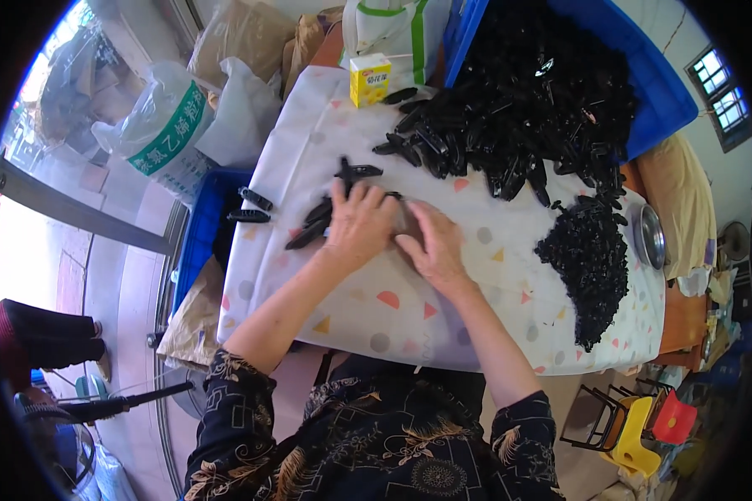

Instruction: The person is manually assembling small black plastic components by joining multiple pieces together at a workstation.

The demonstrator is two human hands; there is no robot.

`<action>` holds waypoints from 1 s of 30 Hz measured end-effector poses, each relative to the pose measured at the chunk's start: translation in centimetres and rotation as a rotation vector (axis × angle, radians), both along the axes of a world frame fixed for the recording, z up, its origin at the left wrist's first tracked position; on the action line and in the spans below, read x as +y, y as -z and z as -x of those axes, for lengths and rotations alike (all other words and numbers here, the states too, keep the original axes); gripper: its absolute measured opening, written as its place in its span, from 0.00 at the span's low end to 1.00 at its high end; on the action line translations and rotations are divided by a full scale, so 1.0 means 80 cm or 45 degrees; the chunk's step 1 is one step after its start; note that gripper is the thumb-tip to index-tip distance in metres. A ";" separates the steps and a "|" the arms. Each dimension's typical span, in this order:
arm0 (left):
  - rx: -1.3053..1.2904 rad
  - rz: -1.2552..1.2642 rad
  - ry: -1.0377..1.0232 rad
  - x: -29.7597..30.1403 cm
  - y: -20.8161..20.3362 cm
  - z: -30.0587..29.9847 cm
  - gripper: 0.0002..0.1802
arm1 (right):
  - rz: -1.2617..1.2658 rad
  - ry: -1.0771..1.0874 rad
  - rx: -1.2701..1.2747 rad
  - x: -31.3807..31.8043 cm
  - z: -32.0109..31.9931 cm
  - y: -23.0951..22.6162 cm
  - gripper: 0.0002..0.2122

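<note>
My left hand [361, 219] lies palm down over several long black plastic pieces [311, 224] on the table, its fingers somewhat spread. One black piece [347, 171] sticks out beyond its fingertips. Close beside it on the right is my right hand [436, 246], slightly blurred, thumb and fingers apart. The end of a dark piece [393, 195] shows between the two hands; how it is touched is hidden. Two more black pieces [255, 206] lie at the table's left edge.
A large heap of black pieces [510, 108] spills from a blue crate [660, 100] at the far right. Smaller black parts [589, 259] form a pile, with a metal bowl [648, 236] beside it. A yellow box [370, 80] stands far back; a blue bin [199, 225] sits left of the table.
</note>
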State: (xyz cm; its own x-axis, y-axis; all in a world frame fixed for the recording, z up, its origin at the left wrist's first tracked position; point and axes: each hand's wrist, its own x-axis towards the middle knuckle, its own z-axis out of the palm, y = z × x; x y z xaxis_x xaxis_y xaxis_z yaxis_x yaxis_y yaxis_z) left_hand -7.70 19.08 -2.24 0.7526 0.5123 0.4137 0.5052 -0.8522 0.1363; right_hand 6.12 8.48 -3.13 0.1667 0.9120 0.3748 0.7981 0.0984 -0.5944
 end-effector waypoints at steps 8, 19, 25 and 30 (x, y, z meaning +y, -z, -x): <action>0.046 -0.038 -0.346 0.109 -0.002 0.112 0.07 | -0.095 -0.037 -0.210 0.040 0.044 0.010 0.23; -0.199 -0.150 -0.132 0.124 -0.008 0.062 0.22 | -0.129 0.042 -0.117 0.038 0.039 0.017 0.13; 0.080 -0.106 0.161 0.109 0.014 0.019 0.10 | -0.241 0.087 -0.077 0.009 0.018 0.014 0.10; 0.113 -0.147 -0.276 0.162 0.005 0.070 0.07 | -0.182 0.308 -0.261 -0.058 -0.081 0.005 0.07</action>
